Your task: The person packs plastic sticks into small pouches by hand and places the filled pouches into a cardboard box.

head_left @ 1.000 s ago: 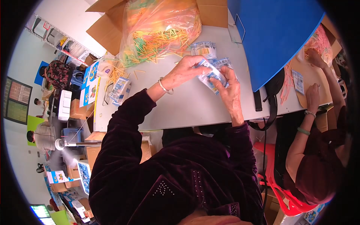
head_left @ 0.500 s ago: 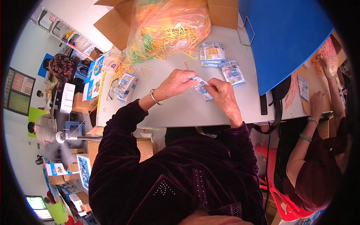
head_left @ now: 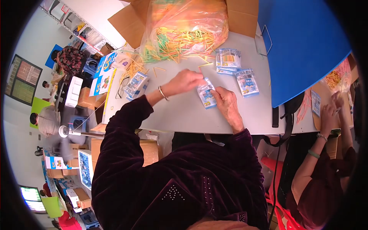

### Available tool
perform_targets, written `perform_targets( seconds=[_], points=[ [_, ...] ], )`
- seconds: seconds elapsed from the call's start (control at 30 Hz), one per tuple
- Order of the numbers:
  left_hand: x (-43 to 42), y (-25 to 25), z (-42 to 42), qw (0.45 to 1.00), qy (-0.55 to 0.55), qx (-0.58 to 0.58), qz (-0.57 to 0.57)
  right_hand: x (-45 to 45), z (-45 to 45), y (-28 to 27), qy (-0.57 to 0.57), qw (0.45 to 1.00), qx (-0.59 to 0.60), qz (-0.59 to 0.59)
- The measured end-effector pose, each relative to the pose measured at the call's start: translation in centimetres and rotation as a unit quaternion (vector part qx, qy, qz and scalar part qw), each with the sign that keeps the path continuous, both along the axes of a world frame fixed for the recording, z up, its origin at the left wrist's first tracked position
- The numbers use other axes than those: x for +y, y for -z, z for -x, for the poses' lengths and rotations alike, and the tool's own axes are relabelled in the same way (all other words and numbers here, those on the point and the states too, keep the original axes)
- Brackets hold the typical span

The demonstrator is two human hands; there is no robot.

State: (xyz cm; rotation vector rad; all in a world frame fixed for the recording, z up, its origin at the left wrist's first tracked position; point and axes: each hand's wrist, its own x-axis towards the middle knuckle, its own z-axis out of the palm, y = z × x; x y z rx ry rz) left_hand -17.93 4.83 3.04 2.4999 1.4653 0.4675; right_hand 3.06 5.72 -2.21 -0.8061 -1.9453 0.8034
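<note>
I am holding one packet [head_left: 205, 97] over the middle of the desk [head_left: 172, 119], where it is slanting slightly between my two hands. My right hand [head_left: 227, 102] is gripping its right side, thumb and forefinger closed together on the film and the other fingers curling under. My left hand [head_left: 183, 82] is hovering at the upper end of the packet with its fingers bent inward; it is showing blurred, so I cannot tell whether the fingertips are touching the film or holding anything.

The step in hand, as I am judging it, is working at that upper end while the right hand is steadying the rest. The next move is calling for a firm right pinch and a light, exact left touch, since the film is looking thin. I cannot tell whether the packet's lower end is resting on the desk.

The easiest room for moving is lying toward the near edge and to the left of the packet. Toward the far edge, the plastic bag [head_left: 214, 21] of colored sticks [head_left: 184, 40] is spilling out of the cardboard box [head_left: 130, 27]. To the right, the stacked packets [head_left: 229, 60] and a single packet [head_left: 248, 84] are narrowing the way to the blue panel [head_left: 303, 46]. By the left edge, more packets [head_left: 137, 84] are lying just beside the eyeglasses [head_left: 119, 91].
</note>
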Motion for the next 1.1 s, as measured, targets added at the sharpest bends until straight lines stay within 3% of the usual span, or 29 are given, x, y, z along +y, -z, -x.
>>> perform_targets(
  seconds=[0.07,0.13,0.2,0.23,0.3,0.4,0.43,0.53,0.77,0.83,1.1],
  points=[
    [2.0,-0.8,2.4,0.988,0.018,-0.154,0.012,0.2,-0.1,0.3,-0.002,1.0,0.008,0.001],
    [5.4,-0.6,7.2,0.987,-0.059,0.011,-0.15,0.1,0.0,0.5,-0.004,1.0,0.017,0.004],
    [8.2,-0.9,11.7,0.952,-0.077,0.158,-0.249,0.1,0.1,0.3,0.002,1.0,0.023,0.013],
    [9.4,-0.7,13.1,0.952,-0.076,0.16,-0.251,0.2,0.1,0.3,0.002,1.0,0.026,0.012],
    [11.0,-0.4,14.5,0.922,-0.113,0.293,-0.227,0.2,0.2,0.4,0.01,1.0,0.01,0.006],
    [12.7,-0.1,13.9,0.945,-0.082,0.237,-0.209,0.1,0.3,0.7,0.021,1.0,0.012,-0.002],
    [13.2,-0.5,13.0,0.945,-0.114,0.278,-0.131,0.1,0.3,0.6,0.022,1.0,0.012,-0.003],
    [14.0,-0.7,11.1,0.925,-0.149,0.347,-0.035,0.0,0.2,0.2,0.017,1.0,0.011,0.022],
    [15.8,0.8,11.1,0.911,-0.144,0.382,-0.052,0.1,0.2,0.2,0.02,1.0,-0.001,-0.01],
    [15.6,1.8,11.5,0.91,-0.129,0.371,-0.133,0.1,0.3,0.3,0.02,1.0,-0.006,-0.01],
    [15.2,3.1,12.4,0.916,-0.148,0.348,-0.132,0.1,0.1,0.4,0.019,1.0,-0.005,-0.01]
  ],
)
